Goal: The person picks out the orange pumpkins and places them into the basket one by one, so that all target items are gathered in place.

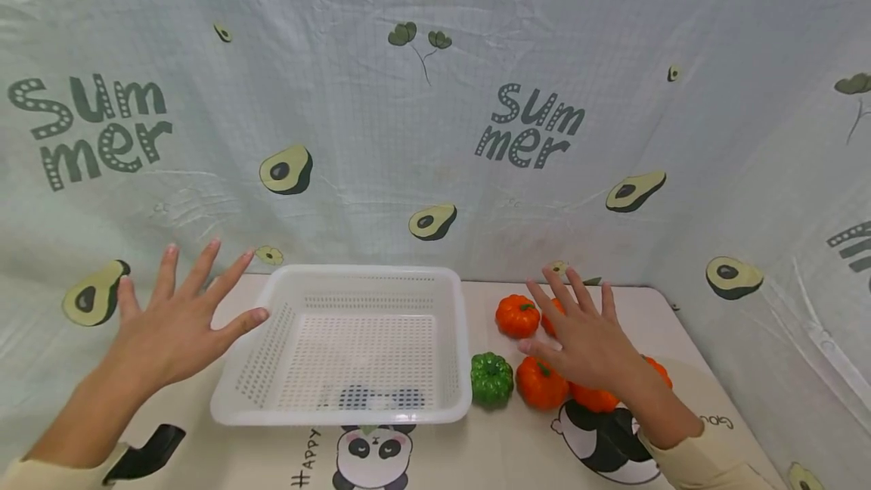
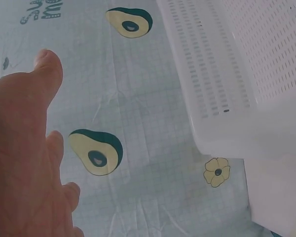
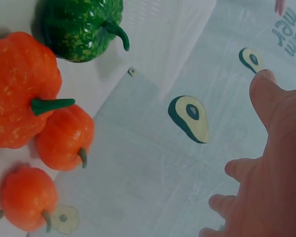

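Observation:
Fingers spread, my left hand (image 1: 177, 327) hovers by the left side of a white perforated plastic basket (image 1: 272, 420) and holds nothing. My right hand (image 1: 588, 335), also spread and holding nothing, is above a group of small toy pumpkins. A green pumpkin (image 1: 491, 379) sits against the basket's right side. Orange pumpkins lie around it: one at the back (image 1: 517, 316), one in front (image 1: 540, 384), and others partly hidden beneath the right hand and wrist. In the right wrist view, the green pumpkin (image 3: 81, 27) and several orange pumpkins (image 3: 19, 89) show curved green stems.
The light table (image 1: 238, 460) bears panda prints (image 1: 373, 454). A pale cloth (image 1: 361, 97) with avocado and "summer" prints hangs behind it and to its right. A black strap (image 1: 153, 454) is at the left wrist.

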Action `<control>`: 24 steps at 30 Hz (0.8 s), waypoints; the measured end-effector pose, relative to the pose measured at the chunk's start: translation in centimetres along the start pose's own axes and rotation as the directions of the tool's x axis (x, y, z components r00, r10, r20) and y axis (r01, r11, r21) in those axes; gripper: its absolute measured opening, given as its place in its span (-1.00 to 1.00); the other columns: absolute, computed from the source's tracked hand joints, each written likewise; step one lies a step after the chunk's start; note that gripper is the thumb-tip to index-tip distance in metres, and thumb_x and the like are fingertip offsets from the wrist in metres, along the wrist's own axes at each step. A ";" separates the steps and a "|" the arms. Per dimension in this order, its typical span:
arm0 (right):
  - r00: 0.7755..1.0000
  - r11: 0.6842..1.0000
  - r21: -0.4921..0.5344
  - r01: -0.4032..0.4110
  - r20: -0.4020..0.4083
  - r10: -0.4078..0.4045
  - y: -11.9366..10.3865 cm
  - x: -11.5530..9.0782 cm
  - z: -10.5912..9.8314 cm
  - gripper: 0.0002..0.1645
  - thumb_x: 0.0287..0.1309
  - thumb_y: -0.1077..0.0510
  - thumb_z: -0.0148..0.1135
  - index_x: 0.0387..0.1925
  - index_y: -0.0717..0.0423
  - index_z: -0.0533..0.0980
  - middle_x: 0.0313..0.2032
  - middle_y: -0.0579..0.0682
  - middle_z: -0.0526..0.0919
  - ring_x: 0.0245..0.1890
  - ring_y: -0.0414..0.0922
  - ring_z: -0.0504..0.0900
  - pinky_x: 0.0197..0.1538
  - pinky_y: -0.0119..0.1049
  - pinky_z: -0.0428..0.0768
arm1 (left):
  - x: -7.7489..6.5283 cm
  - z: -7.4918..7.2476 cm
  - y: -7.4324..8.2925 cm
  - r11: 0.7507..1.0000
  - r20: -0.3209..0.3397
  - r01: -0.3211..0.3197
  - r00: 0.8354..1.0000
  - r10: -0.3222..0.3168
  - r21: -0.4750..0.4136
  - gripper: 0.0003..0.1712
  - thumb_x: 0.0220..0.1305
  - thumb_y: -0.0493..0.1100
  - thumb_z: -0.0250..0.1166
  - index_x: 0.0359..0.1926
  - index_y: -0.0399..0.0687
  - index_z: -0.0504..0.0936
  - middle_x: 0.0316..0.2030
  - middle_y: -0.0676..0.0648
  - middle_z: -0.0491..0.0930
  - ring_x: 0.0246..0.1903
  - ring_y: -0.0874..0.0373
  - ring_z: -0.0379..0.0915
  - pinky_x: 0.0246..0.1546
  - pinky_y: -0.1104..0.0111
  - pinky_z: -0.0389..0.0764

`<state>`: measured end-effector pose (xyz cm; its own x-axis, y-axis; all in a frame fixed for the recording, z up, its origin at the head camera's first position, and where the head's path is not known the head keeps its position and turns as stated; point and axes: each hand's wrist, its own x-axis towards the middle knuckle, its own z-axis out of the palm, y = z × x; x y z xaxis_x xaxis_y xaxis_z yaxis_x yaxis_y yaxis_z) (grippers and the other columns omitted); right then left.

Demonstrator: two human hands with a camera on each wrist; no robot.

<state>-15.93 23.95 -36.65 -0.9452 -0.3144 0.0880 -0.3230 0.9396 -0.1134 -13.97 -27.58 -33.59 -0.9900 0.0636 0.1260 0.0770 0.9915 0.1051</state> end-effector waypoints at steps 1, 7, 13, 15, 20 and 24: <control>1.000 1.000 -0.002 0.003 0.000 -0.003 0.1 0.0 0.0 0.11 0.29 -0.52 0.12 0.67 -0.17 0.04 0.69 0.12 -0.11 0.66 0.30 -0.22 0.47 0.57 -0.38 | 0.0 0.0 0.0 1.000 0.002 -0.001 1.000 0.001 -0.003 0.06 0.39 0.59 -0.05 0.69 0.35 -0.20 0.67 -0.32 -0.32 0.56 -0.55 -0.66 0.24 -0.68 -0.43; 0.999 1.000 -0.004 0.030 0.017 -0.030 0.0 -0.3 0.7 0.09 0.30 -0.51 0.12 0.66 -0.17 0.06 0.69 0.08 -0.10 0.66 0.30 -0.22 0.46 0.59 -0.34 | -0.3 0.2 0.1 1.000 0.007 -0.003 1.000 0.003 -0.003 0.05 0.40 0.59 -0.06 0.69 0.35 -0.23 0.67 -0.28 -0.37 0.57 -0.53 -0.70 0.22 -0.69 -0.43; 0.999 0.999 -0.002 0.037 0.024 -0.037 -0.3 -0.5 1.3 0.11 0.26 -0.50 0.18 0.66 -0.18 0.05 0.69 0.08 -0.09 0.67 0.29 -0.23 0.46 0.59 -0.33 | -0.6 0.4 0.1 1.000 0.000 0.004 1.000 -0.004 0.004 0.05 0.40 0.59 -0.06 0.69 0.34 -0.21 0.67 -0.30 -0.34 0.56 -0.55 -0.67 0.23 -0.68 -0.42; 0.999 0.999 -0.012 0.044 0.026 -0.044 -0.3 -0.4 1.5 0.12 0.26 -0.50 0.18 0.67 -0.18 0.04 0.69 0.08 -0.10 0.67 0.27 -0.24 0.47 0.58 -0.31 | -0.8 0.6 0.1 1.000 -0.005 0.011 1.000 -0.011 0.009 0.07 0.39 0.59 -0.06 0.69 0.33 -0.21 0.67 -0.31 -0.34 0.56 -0.56 -0.66 0.24 -0.68 -0.42; 0.998 0.998 -0.028 0.052 0.038 -0.051 -0.2 -0.5 2.1 0.12 0.28 -0.50 0.16 0.67 -0.15 0.04 0.69 0.08 -0.09 0.67 0.28 -0.22 0.47 0.58 -0.27 | -1.1 1.1 0.0 1.000 0.000 0.025 1.000 -0.025 0.012 0.08 0.38 0.60 -0.04 0.69 0.32 -0.21 0.66 -0.32 -0.36 0.56 -0.57 -0.66 0.25 -0.68 -0.42; 0.998 0.998 -0.030 0.058 0.036 -0.057 -0.2 -0.6 2.6 0.13 0.27 -0.47 0.21 0.67 -0.13 0.05 0.68 0.08 -0.06 0.66 0.28 -0.17 0.48 0.58 -0.25 | -1.2 1.6 0.1 1.000 -0.005 0.031 1.000 -0.031 0.004 0.09 0.37 0.60 -0.04 0.69 0.30 -0.20 0.66 -0.32 -0.36 0.56 -0.57 -0.66 0.25 -0.67 -0.43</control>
<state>-15.46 23.57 -39.27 -0.9263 -0.3720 0.0589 -0.3758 0.9234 -0.0784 -12.98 -27.39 -35.27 -0.9913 0.0325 0.1272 0.0461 0.9934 0.1054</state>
